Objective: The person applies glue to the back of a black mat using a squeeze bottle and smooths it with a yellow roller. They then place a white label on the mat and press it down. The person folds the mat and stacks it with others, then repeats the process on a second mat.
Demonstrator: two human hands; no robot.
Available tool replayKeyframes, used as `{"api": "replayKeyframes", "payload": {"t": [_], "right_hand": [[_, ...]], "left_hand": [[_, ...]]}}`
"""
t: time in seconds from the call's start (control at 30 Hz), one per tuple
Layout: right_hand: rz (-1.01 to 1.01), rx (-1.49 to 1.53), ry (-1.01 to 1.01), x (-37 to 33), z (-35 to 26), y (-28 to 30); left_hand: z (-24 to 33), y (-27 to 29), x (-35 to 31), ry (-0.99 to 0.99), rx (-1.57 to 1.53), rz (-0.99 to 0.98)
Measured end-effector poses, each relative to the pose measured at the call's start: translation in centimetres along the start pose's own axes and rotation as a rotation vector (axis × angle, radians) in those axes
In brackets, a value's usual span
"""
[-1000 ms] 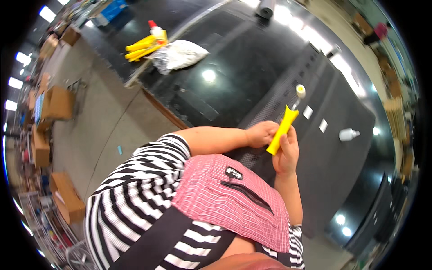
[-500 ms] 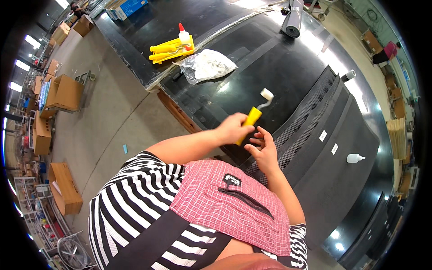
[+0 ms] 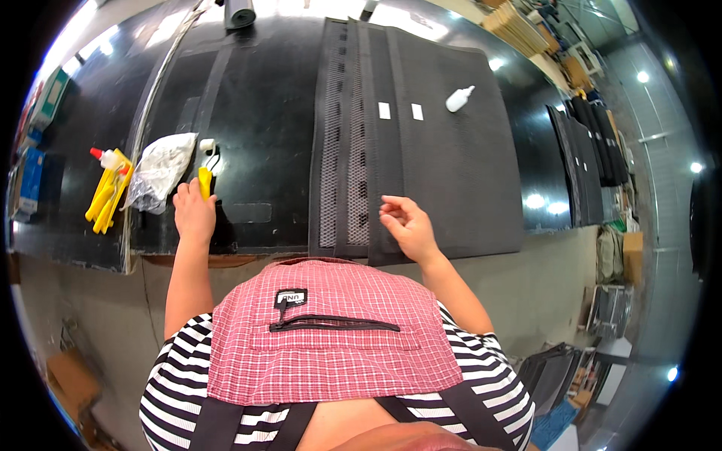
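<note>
My left hand (image 3: 194, 214) is closed around the yellow handle of a small paint roller (image 3: 204, 180), low over the black table at its near left. The roller's white head points away from me, beside a clear plastic bag (image 3: 162, 167) with white contents. Over the near part of a dark grey mat (image 3: 459, 173) is my right hand (image 3: 408, 228), fingers loosely bent and apart, with nothing seen in it. The mat has mesh strips (image 3: 331, 150) along its left side and two white labels (image 3: 384, 110). A white squeeze bottle (image 3: 459, 98) lies on it.
Left of the bag, a yellow tray (image 3: 110, 194) carries yellow-handled rollers and a red-capped bottle (image 3: 107, 158). A dark roll (image 3: 239, 15) lies at the far edge. More dark mats (image 3: 577, 165) hang at the right end. The black table (image 3: 263, 113) runs across in front.
My view has turned to the right. My hands have moved apart: the left holds the roller down near the plastic bag, while the right has come over the mat.
</note>
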State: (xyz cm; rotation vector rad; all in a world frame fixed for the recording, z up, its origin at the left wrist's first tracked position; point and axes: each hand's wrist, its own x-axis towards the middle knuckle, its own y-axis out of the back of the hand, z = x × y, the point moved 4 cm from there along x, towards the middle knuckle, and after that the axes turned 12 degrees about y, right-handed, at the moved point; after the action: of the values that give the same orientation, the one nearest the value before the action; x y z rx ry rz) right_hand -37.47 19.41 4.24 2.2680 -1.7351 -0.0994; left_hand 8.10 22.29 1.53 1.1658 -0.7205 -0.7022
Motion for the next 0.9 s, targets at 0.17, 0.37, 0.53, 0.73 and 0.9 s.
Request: {"api": "replayKeyframes", "payload": {"t": [0.17,0.37,0.53,0.73,0.9], "right_hand": [[0.333,0.046,-0.08,-3.0,1.0,8.5],[0.475,-0.05,0.039,4.8,5.0,16.7],[0.685,-0.291,0.031,15.9,9.4,22.4],[0.669,-0.531,-0.006,28.2,12.6,23.0],[0.621,-0.611,-0.175,31.2,12.5,22.4]], "left_hand": [[6.1,-0.1,-1.9,-0.31,-0.265,-0.097],[16.0,-3.5,-7.4,-0.46,-0.535,-0.303],[19.2,-6.0,-11.3,-0.448,-0.444,-0.158],[18.9,-5.9,-11.4,-0.423,-0.408,-0.106],[19.9,-4.0,-11.8,-0.366,-0.406,-0.151]]}}
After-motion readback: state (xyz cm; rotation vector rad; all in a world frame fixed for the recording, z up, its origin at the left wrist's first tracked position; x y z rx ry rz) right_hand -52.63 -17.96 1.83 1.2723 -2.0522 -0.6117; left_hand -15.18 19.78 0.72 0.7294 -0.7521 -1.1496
